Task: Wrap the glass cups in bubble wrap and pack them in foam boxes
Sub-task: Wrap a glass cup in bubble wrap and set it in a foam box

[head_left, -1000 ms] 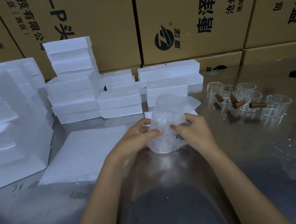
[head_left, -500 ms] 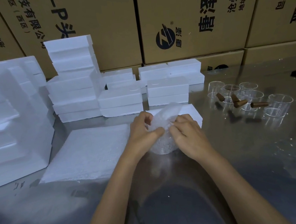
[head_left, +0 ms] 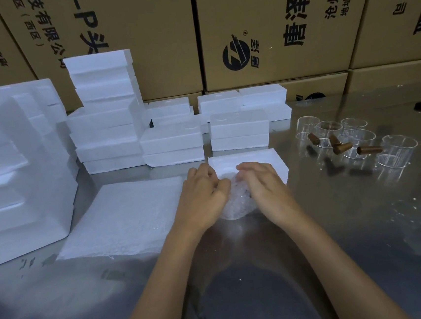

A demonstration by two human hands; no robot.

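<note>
Both hands were clamped on the bundle (head_left: 236,203), a cup in bubble wrap, sitting on the bench (head_left: 340,236) dead centre. Left hand (head_left: 204,198) had its fingers curled over the left side, right hand (head_left: 263,185) covered the top and right, so most of the bundle was hidden and only the lower front of the wrap showed. Couldn't really make out the glass inside. Just behind the hands sat an open foam box (head_left: 263,160), its hollow partly blocked by the knuckles. Flat sheets of wrap (head_left: 122,216) lay just left. Bare cups (head_left: 356,140) with brown handles stood well off to the right. Stacked foam boxes (head_left: 108,128) were further back, with a big foam block (head_left: 12,165) cut off at the left edge and cartons (head_left: 268,25) behind everything.
</note>
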